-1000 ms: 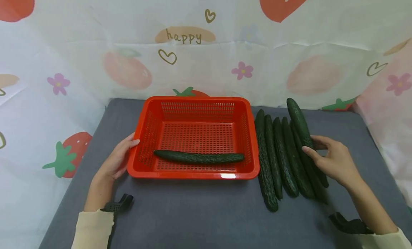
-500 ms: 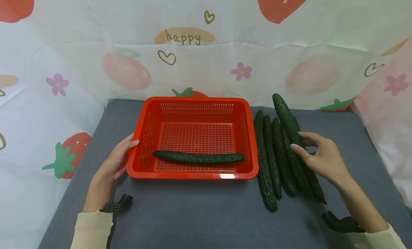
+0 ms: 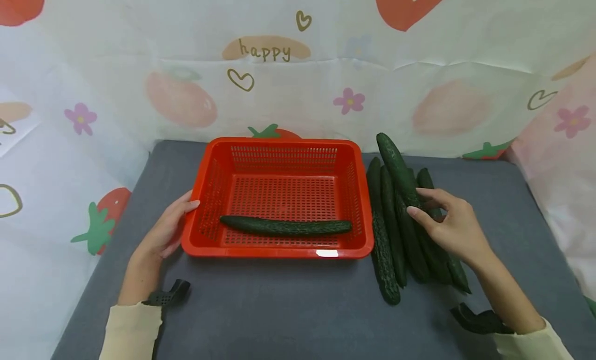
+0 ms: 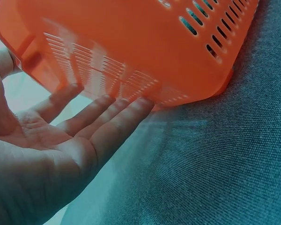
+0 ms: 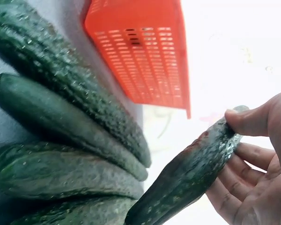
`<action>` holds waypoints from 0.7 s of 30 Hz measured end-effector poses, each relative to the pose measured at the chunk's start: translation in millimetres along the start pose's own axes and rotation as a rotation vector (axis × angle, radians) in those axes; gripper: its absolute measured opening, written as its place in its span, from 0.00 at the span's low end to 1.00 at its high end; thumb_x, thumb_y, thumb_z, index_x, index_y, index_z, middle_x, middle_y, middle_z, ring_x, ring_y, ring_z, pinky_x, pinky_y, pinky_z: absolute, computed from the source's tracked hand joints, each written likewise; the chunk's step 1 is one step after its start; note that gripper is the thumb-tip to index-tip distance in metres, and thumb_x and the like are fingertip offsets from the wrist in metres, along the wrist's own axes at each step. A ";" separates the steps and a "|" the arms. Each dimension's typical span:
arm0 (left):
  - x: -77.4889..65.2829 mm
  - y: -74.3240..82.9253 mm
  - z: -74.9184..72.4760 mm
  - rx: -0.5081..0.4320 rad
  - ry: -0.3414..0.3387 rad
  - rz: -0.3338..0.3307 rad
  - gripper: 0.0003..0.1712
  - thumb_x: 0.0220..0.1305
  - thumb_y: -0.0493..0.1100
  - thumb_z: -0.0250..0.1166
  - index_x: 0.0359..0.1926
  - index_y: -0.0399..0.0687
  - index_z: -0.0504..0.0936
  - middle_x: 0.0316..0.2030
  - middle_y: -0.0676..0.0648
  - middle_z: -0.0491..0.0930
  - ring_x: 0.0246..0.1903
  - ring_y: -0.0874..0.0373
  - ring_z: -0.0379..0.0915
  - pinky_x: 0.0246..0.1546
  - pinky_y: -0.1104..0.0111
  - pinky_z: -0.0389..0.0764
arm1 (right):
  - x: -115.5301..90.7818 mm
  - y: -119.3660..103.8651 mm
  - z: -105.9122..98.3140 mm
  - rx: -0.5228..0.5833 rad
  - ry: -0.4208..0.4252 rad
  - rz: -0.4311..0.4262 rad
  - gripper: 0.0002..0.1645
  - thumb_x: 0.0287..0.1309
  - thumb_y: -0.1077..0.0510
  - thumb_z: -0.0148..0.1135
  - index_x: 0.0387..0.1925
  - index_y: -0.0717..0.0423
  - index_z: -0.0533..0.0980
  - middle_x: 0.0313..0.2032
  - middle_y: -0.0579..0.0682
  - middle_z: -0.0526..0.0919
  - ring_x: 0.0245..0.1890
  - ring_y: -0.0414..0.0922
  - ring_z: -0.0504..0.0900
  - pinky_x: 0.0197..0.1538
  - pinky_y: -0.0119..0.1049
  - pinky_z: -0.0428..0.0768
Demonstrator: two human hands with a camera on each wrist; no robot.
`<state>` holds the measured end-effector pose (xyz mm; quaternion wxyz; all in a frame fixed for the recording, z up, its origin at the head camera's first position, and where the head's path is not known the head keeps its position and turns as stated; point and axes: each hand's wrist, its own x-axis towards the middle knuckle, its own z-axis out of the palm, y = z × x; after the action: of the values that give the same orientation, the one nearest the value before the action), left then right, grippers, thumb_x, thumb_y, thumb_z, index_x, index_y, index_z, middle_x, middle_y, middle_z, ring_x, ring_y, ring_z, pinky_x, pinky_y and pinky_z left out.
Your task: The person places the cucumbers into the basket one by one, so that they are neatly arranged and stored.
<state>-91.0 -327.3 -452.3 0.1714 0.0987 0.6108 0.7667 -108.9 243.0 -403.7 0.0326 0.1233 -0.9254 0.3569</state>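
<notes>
At the left end of the red plastic basket [image 3: 278,250], my left hand [image 3: 168,228] grips the rim. The thumb lies over the rim, and in the left wrist view the fingers [image 4: 116,123] press the slotted outer wall. One cucumber [image 3: 285,226] lies lengthwise along the near side inside the basket. My right hand [image 3: 449,220] holds another cucumber [image 3: 395,161] between thumb and fingers, raised and tilted above the others. In the right wrist view that held cucumber [image 5: 182,178] hangs apart from the row, the thumb on one side and the fingers beneath.
Several cucumbers [image 3: 384,256] lie side by side on the grey tabletop [image 3: 279,308], close against the basket's right side. The held cucumber and the right hand partly cover them. A printed cloth [image 3: 279,101] hangs behind the table and along both sides.
My right hand has lifted the cucumber from the right end of the row and carried it left over the others. The left hand and the basket have stayed in place.
</notes>
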 end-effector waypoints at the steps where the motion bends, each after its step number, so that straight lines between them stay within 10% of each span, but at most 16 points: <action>1: 0.5 0.9 -0.2 0.002 0.000 0.000 0.25 0.86 0.40 0.41 0.78 0.51 0.60 0.53 0.55 0.85 0.46 0.65 0.87 0.49 0.71 0.89 | 0.2 -1.5 -0.4 0.003 0.001 -0.003 0.31 0.68 0.55 0.72 0.68 0.60 0.77 0.48 0.63 0.88 0.37 0.17 0.74 0.36 0.24 0.80; 9: 0.2 4.5 -0.4 0.007 0.021 -0.015 0.25 0.86 0.41 0.41 0.77 0.53 0.61 0.54 0.56 0.85 0.47 0.66 0.87 0.49 0.71 0.89 | 5.6 -15.9 0.9 0.026 -0.009 -0.019 0.30 0.68 0.55 0.71 0.68 0.60 0.76 0.55 0.65 0.86 0.51 0.57 0.85 0.41 0.14 0.78; 21: 0.7 2.0 0.0 0.011 0.033 -0.020 0.25 0.86 0.41 0.42 0.78 0.52 0.60 0.54 0.55 0.85 0.47 0.65 0.87 0.49 0.70 0.90 | 14.0 -37.2 7.5 0.049 -0.055 -0.048 0.29 0.68 0.55 0.71 0.67 0.57 0.78 0.58 0.61 0.85 0.54 0.56 0.86 0.43 0.16 0.79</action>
<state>-92.0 -327.4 -450.4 0.1684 0.0809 0.6187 0.7631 -112.9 208.6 -382.9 0.0125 0.1559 -0.9136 0.3752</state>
